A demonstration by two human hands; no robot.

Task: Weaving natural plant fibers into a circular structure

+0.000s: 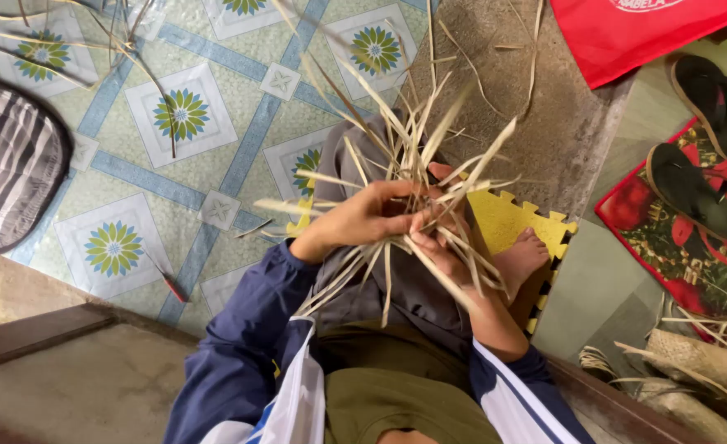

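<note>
A bundle of pale dried straw strips fans out upward and downward from between my two hands, held over my lap. My left hand grips the bundle from the left, fingers curled over the strands. My right hand closes on the same strands from underneath and the right, touching the left hand. Both arms wear dark blue sleeves with white panels. Below the hands are my grey trousers and a bare foot resting on a yellow foam mat.
Patterned floor tiles with loose straw lie ahead. A striped cushion sits at the left, a red bag at the top right. Two dark sandals rest on a red mat. Woven straw pieces lie at the lower right.
</note>
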